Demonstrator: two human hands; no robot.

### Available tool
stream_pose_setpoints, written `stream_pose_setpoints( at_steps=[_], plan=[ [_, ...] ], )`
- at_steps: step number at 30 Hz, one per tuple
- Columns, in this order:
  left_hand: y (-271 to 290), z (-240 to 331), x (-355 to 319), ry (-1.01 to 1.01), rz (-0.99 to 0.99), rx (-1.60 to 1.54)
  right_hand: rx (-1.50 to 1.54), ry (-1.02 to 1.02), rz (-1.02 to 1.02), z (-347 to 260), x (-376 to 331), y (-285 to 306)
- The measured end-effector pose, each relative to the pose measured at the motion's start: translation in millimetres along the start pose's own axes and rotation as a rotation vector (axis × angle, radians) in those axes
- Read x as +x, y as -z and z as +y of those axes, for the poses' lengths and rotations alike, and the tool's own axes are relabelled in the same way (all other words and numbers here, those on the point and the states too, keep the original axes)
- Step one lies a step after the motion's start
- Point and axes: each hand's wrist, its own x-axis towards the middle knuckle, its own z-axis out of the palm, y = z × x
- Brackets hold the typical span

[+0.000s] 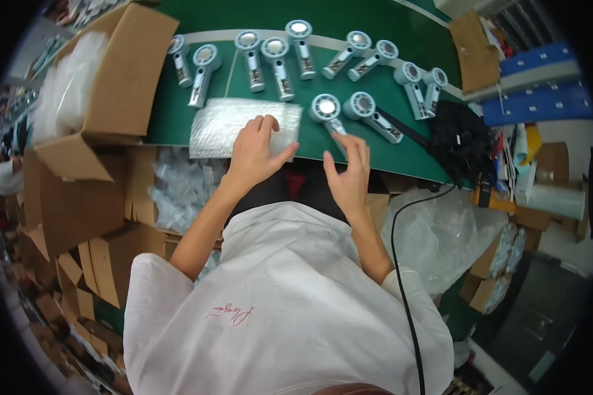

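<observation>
A bubble-wrap bag (217, 126) lies flat at the near edge of the green table. My left hand (255, 150) is over its right part, fingers bent and apart, with nothing gripped. Just right of the bag lies a light-blue device (325, 108) with a round head and a handle pointing toward me. My right hand (350, 174) is at that handle, thumb and fingers apart; the fingertips partly cover it, and whether they touch it I cannot tell. Beside it, a second such device (361, 105) lies with its handle angled to the right.
Several more of these devices (276, 49) lie across the far side of the table. An open carton (122, 72) holding clear bags (79, 85) stands at the left. A black bag (461, 141) sits at the right end, and a black cable (402, 276) hangs down my right side.
</observation>
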Motion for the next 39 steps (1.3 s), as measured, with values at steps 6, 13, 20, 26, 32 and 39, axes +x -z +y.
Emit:
stream_pose_setpoints(
  at_steps=[6, 13, 20, 26, 32, 39],
  plan=[
    [-29.7, -23.7, 13.7, 0.012, -0.033, 0.108, -0.22, -0.07, -0.015, 62.4, 26.7, -6.3],
    [-22.3, -33.6, 16.1, 0.098, -0.126, 0.045, 0.485, -0.356, -0.168, 57.9, 33.5, 1.3],
    [-4.9, -40.8, 16.7, 0.368, -0.261, -0.286, 0.689, -0.403, -0.272, 51.3, 33.0, -22.4],
    [-6.4, -40.4, 13.8, 0.293, -0.232, -0.268, 0.59, -0.171, -0.177, 52.5, 30.2, -40.2],
    [-6.8, -46.4, 13.5, 0.545, -0.107, -0.776, 0.462, -0.074, -0.333, 53.9, 27.4, -36.8],
    [12.5, -19.4, 30.8, 0.297, -0.135, -0.462, 0.243, 0.044, -0.403, 39.6, 41.1, -13.5]
  ],
)
